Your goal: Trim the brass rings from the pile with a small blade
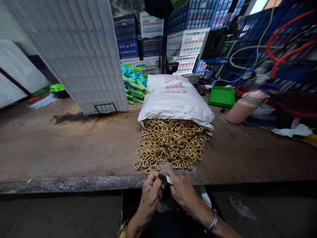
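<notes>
Bare hands at the near edge of the tabletop [74, 158]. The right hand [182, 190], a silvery bangle [214, 220] at its wrist, has its grip closed around a small dark-and-white tool [162, 179]. The left hand [150, 188] meets the tool's dark end with fingers drawn together; whether its grip pinches the tool or something hidden cannot be told. Just beyond both grips lies a loose heap of gold-coloured rings [170, 142], its nearest rings close to the fingertips. The heap adjoins the open mouth of a white printed sack [173, 97], lying on its side behind it. Farther right stand a pink bottle [242, 107], tilted in view, and a green tray [222, 96]. Stacked crates [184, 43] fill the background.
</notes>
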The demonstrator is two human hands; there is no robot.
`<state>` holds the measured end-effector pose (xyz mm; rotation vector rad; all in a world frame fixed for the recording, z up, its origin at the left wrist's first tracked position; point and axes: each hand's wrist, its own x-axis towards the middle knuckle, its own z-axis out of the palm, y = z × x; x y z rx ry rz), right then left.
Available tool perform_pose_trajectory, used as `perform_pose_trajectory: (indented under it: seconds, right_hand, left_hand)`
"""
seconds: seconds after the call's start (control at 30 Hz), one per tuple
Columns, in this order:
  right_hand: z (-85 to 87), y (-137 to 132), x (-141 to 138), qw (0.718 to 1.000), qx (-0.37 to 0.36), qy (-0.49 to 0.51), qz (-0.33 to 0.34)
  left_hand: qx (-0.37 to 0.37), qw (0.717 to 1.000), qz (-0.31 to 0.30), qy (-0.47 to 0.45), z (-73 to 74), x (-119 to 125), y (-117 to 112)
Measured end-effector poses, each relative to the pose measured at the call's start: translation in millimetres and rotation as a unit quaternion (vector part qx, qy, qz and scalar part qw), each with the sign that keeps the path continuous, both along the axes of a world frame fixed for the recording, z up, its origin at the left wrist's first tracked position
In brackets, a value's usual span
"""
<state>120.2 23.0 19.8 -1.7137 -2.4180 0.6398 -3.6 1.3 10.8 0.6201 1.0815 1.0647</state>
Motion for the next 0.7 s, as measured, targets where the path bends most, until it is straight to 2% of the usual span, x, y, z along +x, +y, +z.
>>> perform_pose_trajectory:
  seconds: [0.2,0.37,0.47,0.7]
  right_hand:
    - [-7.0,3,5,0.999,0.016,-0.028,0.006]
    - [0.5,15,3,0.996,0.034,-0.068,-0.046]
    - [0.6,19,-7,0.995,0.069,-0.059,-0.042]
    - [-16.5,29,-22,0.983,0.123,-0.122,-0.058]
  left_hand:
    - [0.028,1.000,-0.006,0.007,8.5,-2,-6]
    - [-0.015,0.997,-0.044,-0.060,21.6,-3,-18]
    - [-0.013,0.992,-0.033,-0.118,20.5,-3,-16]
    - [-0.015,0.984,-0.001,-0.179,15.8,-11,-10]
